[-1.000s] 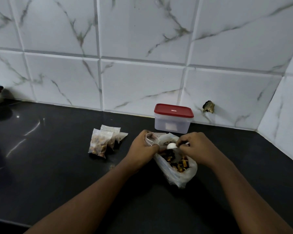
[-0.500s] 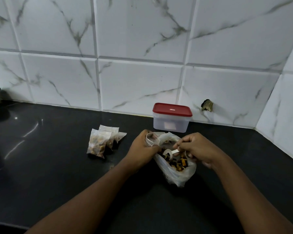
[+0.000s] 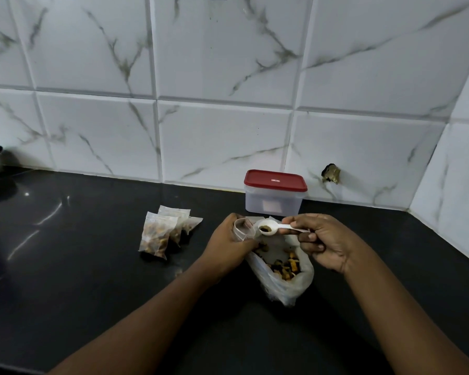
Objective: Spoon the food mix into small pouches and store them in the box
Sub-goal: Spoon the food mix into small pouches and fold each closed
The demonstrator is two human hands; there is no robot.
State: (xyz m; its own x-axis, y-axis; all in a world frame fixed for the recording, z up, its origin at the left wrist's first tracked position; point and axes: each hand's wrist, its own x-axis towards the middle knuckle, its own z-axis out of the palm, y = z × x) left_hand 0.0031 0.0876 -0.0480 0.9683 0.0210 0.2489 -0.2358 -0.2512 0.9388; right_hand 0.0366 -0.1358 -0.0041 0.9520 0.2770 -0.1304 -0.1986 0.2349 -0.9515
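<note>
Spoon point(image 3: 284, 226) carrying food mix point(image 3: 266, 228), pinched by right hand point(image 3: 326, 244), just beside small pouch point(image 3: 243, 230) gripped in left hand point(image 3: 227, 246), above open bag point(image 3: 295, 284) mid-countertop point(image 3: 92, 293). Filled pouches point(image 3: 160, 234) leftward; lidded box point(image 3: 274, 194) at back edge.

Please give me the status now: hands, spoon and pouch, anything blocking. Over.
Left hand holds small pouch open; right hand pinches loaded spoon at its mouth. Filled pouches lie on counter. Box lid on, path clear.
</note>
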